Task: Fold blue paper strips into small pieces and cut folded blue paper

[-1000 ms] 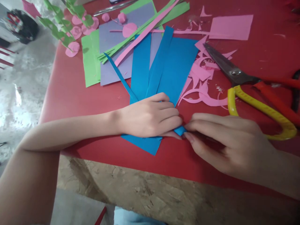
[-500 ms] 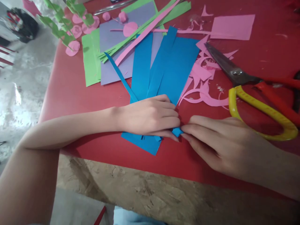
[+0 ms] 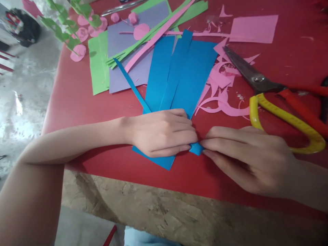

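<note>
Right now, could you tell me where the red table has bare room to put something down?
Bare red table lies left of the green paper, above the left hand and its forearm. A second patch lies right of the pink sheet, beyond the scissors. The middle is crowded with blue strips and pink scraps.

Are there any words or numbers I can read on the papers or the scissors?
None: no words, numbers or signs can be read.
The blue paper strips under the left hand and at the right hand are plain.
The scissors show no readable brand.
The pink paper is blank.
</note>
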